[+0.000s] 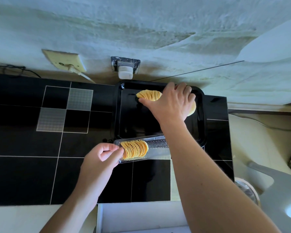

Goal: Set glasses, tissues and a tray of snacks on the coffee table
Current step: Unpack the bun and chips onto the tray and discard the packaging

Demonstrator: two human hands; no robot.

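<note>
Glossy black table (pixel 23 174) with thin white grid lines and two frosted grey squares, set against a rough pale wall (pixel 141 31).

Shallow black rectangular plastic tray (pixel 123 115) with rounded corners: lies flat at the table's far right, its far rim close to the wall. Holds a row of thin yellow stacked crisps (pixel 149 95) lying on its side near the far rim.

Right hand (pixel 171 105): palm down over the tray, fingers closed around the right part of that crisp row; a pale edge of crisps shows past the hand's right side.

Clear plastic ridged crisp sleeve (pixel 158 146): lies on its long side on the table, touching or overlapping the tray's near rim. A second short stack of yellow crisps (pixel 134 149) fills its left part; the right part is bare.

Left hand (pixel 101 158): at the sleeve's left end, fingers curled narrow, thumb and fingertips pinching the sleeve's end beside the stack.

On the wall: cream socket plate (pixel 64 62) with a white plug, and a grey-framed socket with white adapter (pixel 125 68).

Near edge: open white box (pixel 141 217), interior not legible.
</note>
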